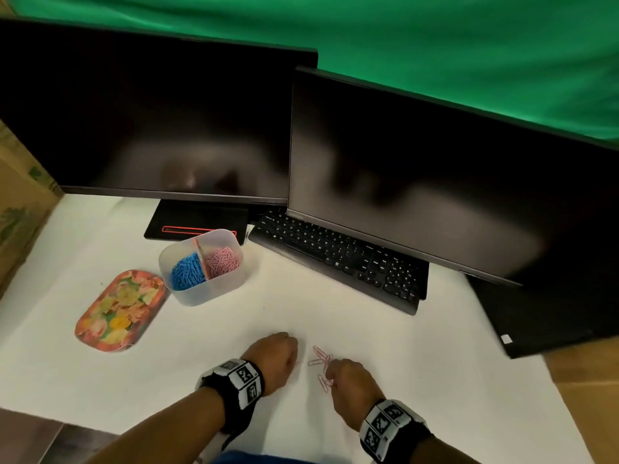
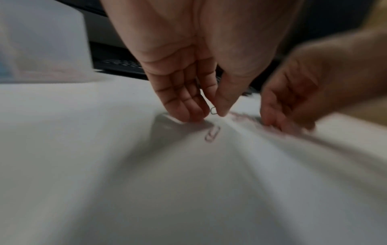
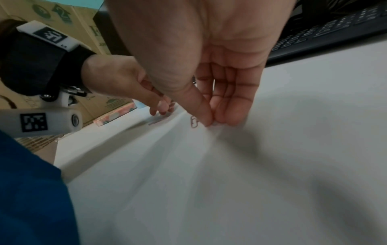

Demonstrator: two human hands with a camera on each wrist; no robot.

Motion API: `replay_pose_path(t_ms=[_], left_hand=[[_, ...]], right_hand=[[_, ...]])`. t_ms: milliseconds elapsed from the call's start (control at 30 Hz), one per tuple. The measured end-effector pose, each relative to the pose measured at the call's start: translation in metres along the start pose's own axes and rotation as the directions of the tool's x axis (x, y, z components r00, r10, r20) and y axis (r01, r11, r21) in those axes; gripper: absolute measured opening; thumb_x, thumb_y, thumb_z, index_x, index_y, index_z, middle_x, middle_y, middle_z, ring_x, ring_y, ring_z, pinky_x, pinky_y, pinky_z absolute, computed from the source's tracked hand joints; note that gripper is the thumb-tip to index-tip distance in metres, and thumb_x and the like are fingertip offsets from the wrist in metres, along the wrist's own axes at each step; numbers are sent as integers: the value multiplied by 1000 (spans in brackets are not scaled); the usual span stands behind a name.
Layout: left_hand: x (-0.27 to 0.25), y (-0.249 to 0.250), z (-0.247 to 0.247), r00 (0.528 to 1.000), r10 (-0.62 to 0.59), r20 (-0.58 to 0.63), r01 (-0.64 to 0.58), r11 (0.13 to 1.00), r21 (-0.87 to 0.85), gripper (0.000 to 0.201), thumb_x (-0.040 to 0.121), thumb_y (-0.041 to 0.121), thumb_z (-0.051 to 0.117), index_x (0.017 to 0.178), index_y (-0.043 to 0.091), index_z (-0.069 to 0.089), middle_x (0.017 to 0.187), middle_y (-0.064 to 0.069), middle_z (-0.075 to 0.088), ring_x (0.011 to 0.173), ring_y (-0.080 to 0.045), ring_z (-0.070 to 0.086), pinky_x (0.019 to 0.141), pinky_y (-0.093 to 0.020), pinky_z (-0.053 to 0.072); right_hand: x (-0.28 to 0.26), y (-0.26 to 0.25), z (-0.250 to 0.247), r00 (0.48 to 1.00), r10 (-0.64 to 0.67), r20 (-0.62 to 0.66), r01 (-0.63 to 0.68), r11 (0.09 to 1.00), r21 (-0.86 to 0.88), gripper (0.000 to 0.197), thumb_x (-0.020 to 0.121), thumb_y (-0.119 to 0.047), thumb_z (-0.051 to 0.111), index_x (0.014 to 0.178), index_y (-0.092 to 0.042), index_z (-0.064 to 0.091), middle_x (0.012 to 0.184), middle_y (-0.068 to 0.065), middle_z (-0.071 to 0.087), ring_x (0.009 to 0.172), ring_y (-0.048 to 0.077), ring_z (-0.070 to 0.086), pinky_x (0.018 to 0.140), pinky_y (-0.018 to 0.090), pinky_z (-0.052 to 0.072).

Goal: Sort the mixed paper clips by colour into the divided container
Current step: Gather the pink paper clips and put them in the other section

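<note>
Low centre of the head view: loose pink clips [image 1: 321,358] on desk [image 1: 418,363] between both hands. Right hand [image 1: 348,380] nearer, pinching one; left hand [image 1: 276,354] pinching a clip [image 2: 213,110]. Container [image 1: 214,289] far up-left.

On the surface [image 1: 385,346] before me the loose clips [image 1: 322,358] lie between my left hand [image 1: 276,358] and my right hand [image 1: 348,380], the divided container [image 1: 204,266] sits behind them to the left, a tray [image 1: 119,309] left of it, and the keyboard [image 1: 341,259] behind to the right.
</note>
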State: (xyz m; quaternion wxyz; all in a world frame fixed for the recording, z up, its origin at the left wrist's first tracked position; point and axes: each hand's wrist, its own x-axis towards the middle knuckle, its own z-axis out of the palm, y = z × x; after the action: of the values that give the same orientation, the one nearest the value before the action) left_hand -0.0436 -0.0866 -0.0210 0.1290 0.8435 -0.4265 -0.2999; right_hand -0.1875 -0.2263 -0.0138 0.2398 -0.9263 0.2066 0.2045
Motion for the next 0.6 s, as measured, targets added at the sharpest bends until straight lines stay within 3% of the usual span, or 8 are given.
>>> replay_pose_path(t_ms=[133, 200, 267, 400, 433, 500, 533, 600], left_hand=[[1, -9, -18, 981, -129, -146, 77, 945, -319, 18, 84, 9, 52, 89, 26, 59, 74, 6, 60, 66, -14, 57, 69, -26, 53], [0, -14, -24, 978, -152, -145, 77, 902, -425, 31, 86, 6, 48, 101, 30, 58, 70, 6, 58, 59, -9, 53, 62, -19, 50], [-2, -21, -28, 977, -186, -101, 117, 872, -476, 33, 88, 5, 46, 101, 31, 61, 72, 7, 58, 61, -7, 55, 61, -13, 45], [-5, -29, -26, 947, -318, 34, 264, 717, -645, 15, 84, 13, 50, 75, 18, 61, 70, -3, 61, 62, -18, 59, 71, -37, 56], [-5, -30, -24, 946, -321, 54, 278, 713, -644, 11, 81, 17, 52, 74, 16, 59, 71, -3, 62, 63, -18, 59, 71, -39, 56], [-5, -24, -18, 961, -270, 67, 265, 815, -516, 4, 79, 22, 57, 76, 20, 57, 77, 4, 61, 68, -14, 57, 65, -31, 51], [-7, -21, -13, 970, -231, 73, 241, 885, -399, 6, 79, 25, 61, 80, 22, 56, 81, 6, 60, 73, -13, 56, 66, -24, 47], [-8, -16, 0, 986, -146, 86, 158, 976, -150, 18, 81, 32, 63, 94, 21, 55, 97, 4, 56, 88, -16, 55, 73, -23, 42]], right_hand=[[-1, 1, 2, 1000, 25, 14, -25, 999, 29, 33, 91, -10, 45, 121, -20, 54, 127, 0, 54, 117, 16, 52, 96, 18, 37], [-3, 2, 3, 999, 26, 19, -27, 999, 32, 31, 91, -9, 43, 119, -17, 54, 126, 2, 53, 117, 16, 51, 97, 20, 37], [-6, 2, 1, 1000, 18, 15, -19, 999, 28, 27, 92, -12, 43, 116, -15, 54, 123, 3, 53, 114, 18, 51, 96, 22, 39], [-5, 0, 3, 1000, 7, -23, -5, 995, 99, 12, 89, -16, 44, 94, -24, 51, 105, -3, 51, 94, 13, 51, 89, 20, 43], [-3, -2, 4, 999, -6, -32, 9, 995, 98, 10, 89, -17, 44, 92, -25, 50, 102, -4, 50, 90, 11, 48, 88, 20, 44], [1, -4, 8, 999, -33, -32, 35, 997, 71, 12, 93, -19, 44, 98, -20, 54, 104, -1, 53, 92, 13, 51, 88, 22, 44], [2, -6, 9, 999, -37, -23, 38, 998, 48, 16, 95, -19, 43, 104, -16, 55, 109, 2, 56, 98, 16, 54, 88, 22, 43], [5, -13, 11, 1000, -23, -4, 23, 1000, -13, 22, 95, -13, 42, 113, -11, 54, 119, 4, 55, 108, 19, 56, 92, 23, 43]])
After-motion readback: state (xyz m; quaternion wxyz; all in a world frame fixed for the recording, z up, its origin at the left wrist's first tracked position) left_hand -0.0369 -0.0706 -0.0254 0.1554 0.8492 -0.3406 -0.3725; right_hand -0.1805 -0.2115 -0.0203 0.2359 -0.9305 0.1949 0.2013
